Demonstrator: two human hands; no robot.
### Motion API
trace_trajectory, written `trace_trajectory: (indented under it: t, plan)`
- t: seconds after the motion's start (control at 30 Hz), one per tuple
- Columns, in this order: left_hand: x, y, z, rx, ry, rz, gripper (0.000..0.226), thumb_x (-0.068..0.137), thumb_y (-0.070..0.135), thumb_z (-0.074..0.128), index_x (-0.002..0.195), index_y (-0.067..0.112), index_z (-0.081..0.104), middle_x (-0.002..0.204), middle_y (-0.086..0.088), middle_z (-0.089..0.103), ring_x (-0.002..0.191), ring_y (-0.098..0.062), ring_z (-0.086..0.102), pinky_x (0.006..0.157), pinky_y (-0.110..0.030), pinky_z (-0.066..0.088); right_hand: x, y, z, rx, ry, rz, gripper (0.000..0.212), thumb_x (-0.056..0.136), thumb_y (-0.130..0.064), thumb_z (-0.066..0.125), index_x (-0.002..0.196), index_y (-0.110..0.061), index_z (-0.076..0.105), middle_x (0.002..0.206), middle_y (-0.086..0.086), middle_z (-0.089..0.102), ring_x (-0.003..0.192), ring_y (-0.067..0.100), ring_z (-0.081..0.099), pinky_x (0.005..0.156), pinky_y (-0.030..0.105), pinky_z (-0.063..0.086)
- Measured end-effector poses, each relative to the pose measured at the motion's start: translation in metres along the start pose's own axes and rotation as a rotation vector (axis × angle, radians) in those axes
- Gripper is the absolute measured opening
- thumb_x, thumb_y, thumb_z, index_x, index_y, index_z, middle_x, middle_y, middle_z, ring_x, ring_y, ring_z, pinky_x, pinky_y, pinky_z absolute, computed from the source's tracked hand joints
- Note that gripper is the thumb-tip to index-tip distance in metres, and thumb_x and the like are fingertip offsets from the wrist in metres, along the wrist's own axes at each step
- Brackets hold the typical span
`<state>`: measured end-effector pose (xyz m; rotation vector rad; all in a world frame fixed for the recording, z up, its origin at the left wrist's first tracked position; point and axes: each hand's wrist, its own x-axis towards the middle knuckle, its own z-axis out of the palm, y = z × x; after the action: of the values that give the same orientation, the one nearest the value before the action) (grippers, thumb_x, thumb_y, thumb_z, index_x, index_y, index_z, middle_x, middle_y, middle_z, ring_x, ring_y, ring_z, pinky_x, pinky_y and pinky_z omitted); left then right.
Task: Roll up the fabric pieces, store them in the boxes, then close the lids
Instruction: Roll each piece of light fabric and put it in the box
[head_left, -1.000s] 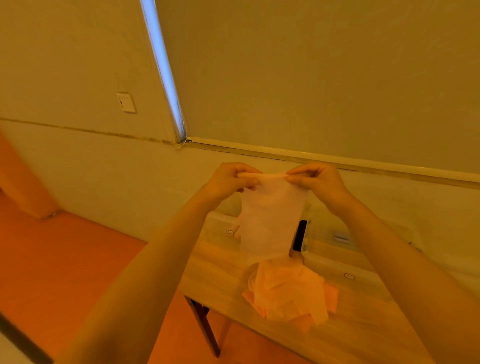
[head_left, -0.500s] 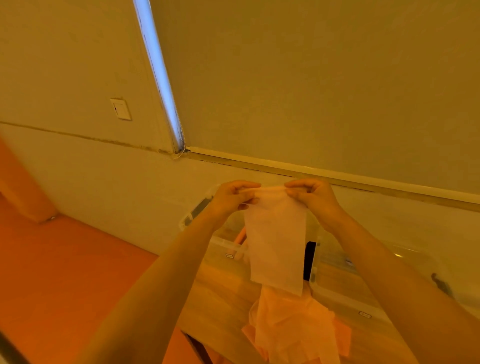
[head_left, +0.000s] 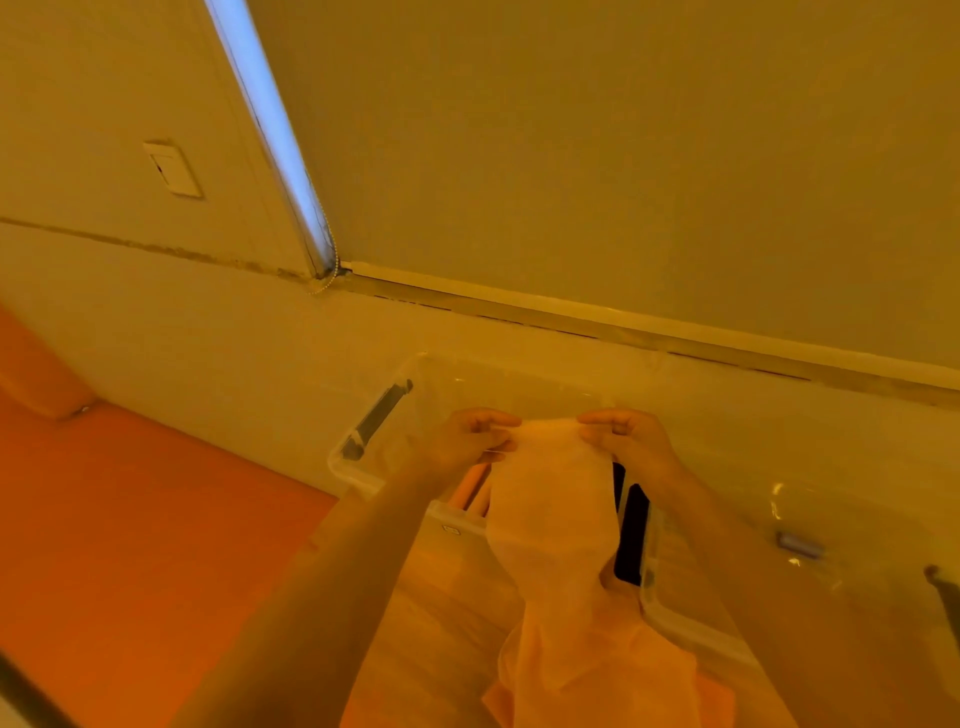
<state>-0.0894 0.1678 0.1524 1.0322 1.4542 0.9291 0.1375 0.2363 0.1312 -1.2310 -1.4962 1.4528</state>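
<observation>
Left hand: the left hand (head_left: 470, 441) pinches the top-left corner of the fabric piece (head_left: 553, 512).
Right hand: the right hand (head_left: 626, 439) pinches the top-right corner, fingers curled.
Fabric: it hangs in the air above the heap of other pieces (head_left: 597, 670) on the table (head_left: 441, 649).
Change: over the last 1 s the top edge has bunched between the hands — probably the roll starting.
Boxes: 2 clear boxes — the left box (head_left: 374, 415) holds rolls (head_left: 475, 486); the right box (head_left: 779, 519) is open.

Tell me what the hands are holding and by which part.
Both hands hold one fabric piece by its top edge: the left hand pinches the left end, the right hand the right end. The rest hangs down.
</observation>
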Motion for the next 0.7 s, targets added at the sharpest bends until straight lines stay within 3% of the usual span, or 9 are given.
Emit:
trace_trajectory:
  t: [0.2, 0.33, 0.5, 0.7]
  plan:
    - [0.014, -0.013, 0.000, 0.041, 0.003, -0.030, 0.026, 0.095, 0.005, 0.052, 0.119, 0.010, 0.061, 0.114, -0.013, 0.065, 0.096, -0.017, 0.064, 0.084, -0.027, 0.053, 0.008, 0.023, -0.004, -0.014, 0.002, 0.057, 0.021, 0.086, -0.004, 0.067, 0.105, -0.013, 0.071, 0.105, -0.001, 0.068, 0.095, 0.012, 0.064, 0.073, 0.020, 0.052]
    - [0.010, -0.018, 0.000, 0.064, 0.005, -0.058, 0.026, 0.094, 0.007, 0.054, 0.119, 0.013, 0.061, 0.115, -0.008, 0.065, 0.089, -0.014, 0.067, 0.069, -0.019, 0.053, -0.002, 0.033, -0.008, 0.060, 0.036, 0.100, 0.018, 0.086, 0.000, 0.066, 0.098, -0.013, 0.070, 0.098, 0.002, 0.068, 0.087, 0.013, 0.064, 0.063, 0.015, 0.051]
    - [-0.009, -0.019, 0.001, 0.026, 0.092, -0.087, 0.025, 0.097, 0.008, 0.050, 0.117, 0.017, 0.062, 0.113, -0.008, 0.064, 0.078, -0.013, 0.070, 0.056, -0.016, 0.050, -0.027, 0.037, -0.012, 0.053, 0.034, 0.116, 0.013, 0.086, -0.007, 0.068, 0.095, -0.017, 0.070, 0.093, -0.005, 0.069, 0.086, 0.011, 0.063, 0.071, 0.022, 0.050]
    - [-0.048, -0.029, 0.005, 0.034, 0.182, -0.014, 0.015, 0.094, 0.011, 0.056, 0.105, 0.014, 0.066, 0.084, -0.007, 0.066, 0.058, -0.008, 0.062, 0.050, -0.021, 0.045, -0.073, 0.045, -0.010, 0.053, -0.033, 0.197, 0.009, 0.089, -0.018, 0.066, 0.088, -0.011, 0.072, 0.088, 0.005, 0.071, 0.086, 0.021, 0.065, 0.077, 0.031, 0.055]
